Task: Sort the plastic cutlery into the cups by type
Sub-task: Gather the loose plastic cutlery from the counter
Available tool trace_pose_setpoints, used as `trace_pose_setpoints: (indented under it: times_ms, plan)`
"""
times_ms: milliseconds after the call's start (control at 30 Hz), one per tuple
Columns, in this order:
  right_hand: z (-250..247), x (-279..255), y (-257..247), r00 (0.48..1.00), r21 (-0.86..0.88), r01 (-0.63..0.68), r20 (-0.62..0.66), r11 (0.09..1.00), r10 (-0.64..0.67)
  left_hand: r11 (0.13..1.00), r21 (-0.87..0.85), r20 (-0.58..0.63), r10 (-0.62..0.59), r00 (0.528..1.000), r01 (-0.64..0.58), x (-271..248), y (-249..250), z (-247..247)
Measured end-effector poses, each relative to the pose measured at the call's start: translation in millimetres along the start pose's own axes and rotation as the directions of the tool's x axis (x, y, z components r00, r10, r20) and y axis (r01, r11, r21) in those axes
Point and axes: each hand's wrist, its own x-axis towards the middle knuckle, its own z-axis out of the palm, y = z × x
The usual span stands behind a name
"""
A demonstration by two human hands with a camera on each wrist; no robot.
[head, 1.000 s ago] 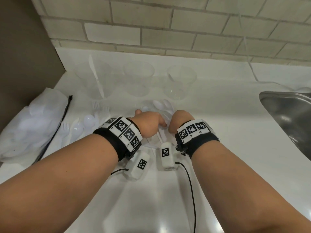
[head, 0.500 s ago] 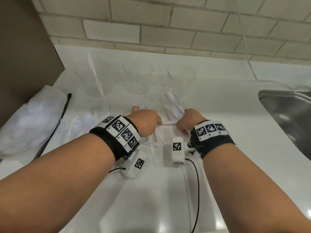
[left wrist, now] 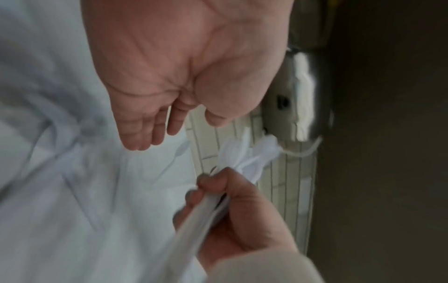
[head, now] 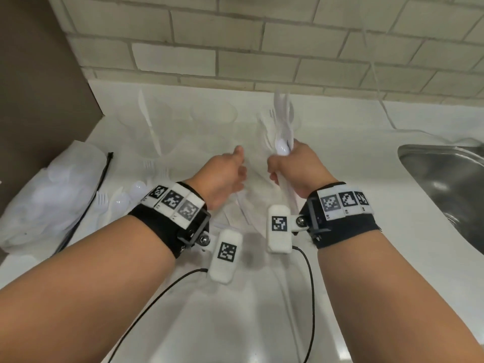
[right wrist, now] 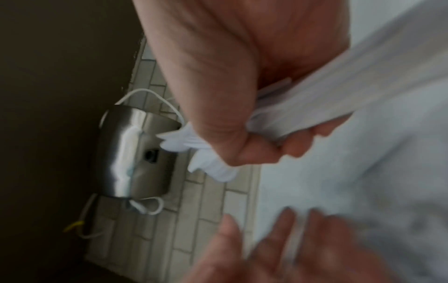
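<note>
Right hand [head: 296, 169] clamped on bundle of white cutlery [head: 281, 121], raised before cups [head: 213, 116] at 12 o'clock, left hand [head: 222, 176] fingers apart, holding nothing

The head camera is looking down and forward over both forearms at the white table [head: 340, 166] and brick wall [head: 235, 56]. Each wrist camera is sitting close under its palm, facing along the fingers; both are sharing the wall and steel sink [right wrist: 126, 153].

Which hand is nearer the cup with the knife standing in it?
Left. The left hand hovers open just right of and nearer the camera than the knife cup; the right hand, gripping a cutlery bundle, is further right, by the rightmost cup.
</note>
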Motion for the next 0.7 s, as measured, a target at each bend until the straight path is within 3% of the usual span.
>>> trace_pose_setpoints:
  times_ms: [33, 100, 200, 267, 400, 500, 567, 700]
  plan:
    - [5, 1, -10, 0.999, 0.107, 0.029, 0.011, 0.994, -0.030, 0.973, -0.189, 0.052, -0.122, 0.991, 0.129, -1, -1, -1]
    - [16, 4, -32, 0.995, 0.273, 0.078, 0.040, 0.959, -0.092, 0.885, -0.336, 0.184, -0.274, 0.944, 0.322, -3, -6, -8]
    - [39, 6, -55, 0.982, 0.429, 0.128, 0.071, 0.894, -0.175, 0.761, -0.461, 0.350, -0.317, 0.881, 0.457, -4, -15, -22]
    - [54, 8, -61, 0.973, 0.458, 0.165, 0.071, 0.873, -0.221, 0.691, -0.566, 0.369, -0.277, 0.887, 0.451, -8, -13, -30]
    - [71, 9, -53, 0.958, 0.354, 0.238, 0.068, 0.905, -0.279, 0.572, -0.771, 0.235, -0.154, 0.960, 0.281, -15, 0, -44]
    - [81, 6, -44, 0.952, 0.304, 0.235, 0.121, 0.923, -0.282, 0.632, -0.755, 0.161, -0.080, 0.984, 0.174, -19, 7, -54]
    - [88, 5, -41, 0.952, 0.293, 0.224, 0.138, 0.929, -0.273, 0.681, -0.712, 0.152, -0.092, 0.984, 0.174, -22, 8, -58]
    - [96, 5, -39, 0.951, 0.317, 0.209, 0.153, 0.925, -0.267, 0.689, -0.705, 0.120, -0.118, 0.986, 0.168, -27, 10, -62]
